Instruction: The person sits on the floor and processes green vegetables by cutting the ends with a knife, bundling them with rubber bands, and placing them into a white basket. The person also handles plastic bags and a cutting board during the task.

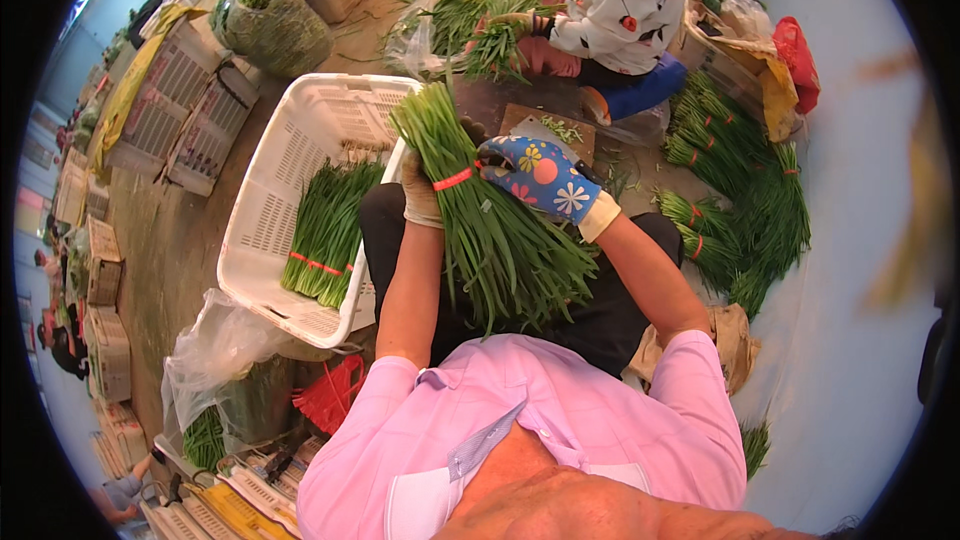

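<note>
A thick bunch of garlic chives (510, 240) hangs over my lap, pale cut stems up and dark leaf tips down. A red band (453, 179) runs across its stems. My left hand (420, 191), in a pale work glove with a darker palm, grips the bunch from the left; its fingers are partly hidden behind the stems. My right hand (541, 176) wears a blue flowered glove with dark fingertips. Those fingertips pinch the right end of the band, against the side of the bunch.
By my left knee stands a white plastic crate (255, 240) holding banded chives (330, 232). A knife (544, 131) lies on a wooden board (585, 142) with stem trimmings. Banded bunches (735, 187) lie along the wall at right. Opposite, a person (622, 7) handles loose chives (480, 15).
</note>
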A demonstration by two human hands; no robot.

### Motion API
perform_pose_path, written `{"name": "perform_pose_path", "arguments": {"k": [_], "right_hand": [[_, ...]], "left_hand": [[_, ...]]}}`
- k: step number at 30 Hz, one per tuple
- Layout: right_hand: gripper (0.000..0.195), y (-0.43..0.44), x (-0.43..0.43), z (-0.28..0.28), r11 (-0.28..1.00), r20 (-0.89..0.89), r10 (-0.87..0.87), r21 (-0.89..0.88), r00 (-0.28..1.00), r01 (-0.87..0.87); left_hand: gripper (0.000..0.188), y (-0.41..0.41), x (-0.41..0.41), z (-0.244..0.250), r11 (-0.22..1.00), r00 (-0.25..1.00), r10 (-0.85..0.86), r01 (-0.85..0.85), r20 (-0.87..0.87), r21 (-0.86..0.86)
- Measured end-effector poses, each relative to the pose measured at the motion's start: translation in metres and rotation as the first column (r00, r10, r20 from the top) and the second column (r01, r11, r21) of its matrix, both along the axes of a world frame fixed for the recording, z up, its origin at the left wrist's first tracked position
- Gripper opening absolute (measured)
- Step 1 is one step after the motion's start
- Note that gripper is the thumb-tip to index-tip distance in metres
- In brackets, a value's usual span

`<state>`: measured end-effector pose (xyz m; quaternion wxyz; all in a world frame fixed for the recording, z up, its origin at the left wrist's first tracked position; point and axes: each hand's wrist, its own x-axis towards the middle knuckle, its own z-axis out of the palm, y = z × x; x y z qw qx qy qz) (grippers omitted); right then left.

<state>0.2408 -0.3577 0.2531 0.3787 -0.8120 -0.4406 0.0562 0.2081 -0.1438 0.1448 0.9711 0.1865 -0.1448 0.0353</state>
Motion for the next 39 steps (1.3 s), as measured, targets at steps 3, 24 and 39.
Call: {"name": "perform_pose_path", "arguments": {"k": [3, 24, 39], "right_hand": [[0.026, 0.004, 0.007, -0.003, 0.998, 0.162, 0.046, -0.052, 0.986, -0.038], [0.010, 0.051, 0.023, -0.019, 0.993, 0.445, 0.121, -0.038, 0.888, -0.116], [0.011, 0.053, 0.019, -0.017, 0.890, 0.596, 0.290, -0.456, 0.749, 0.018]], "left_hand": [[0.087, -0.001, -0.001, -0.005, 1.000, 0.999, 0.008, -0.008, -0.037, 0.007], [0.076, 0.002, -0.032, -0.014, 0.990, 0.986, 0.121, -0.111, -0.111, 0.087], [0.107, -0.022, -0.019, 0.009, 0.606, 0.748, 0.652, -0.611, 0.123, 0.509]]}}
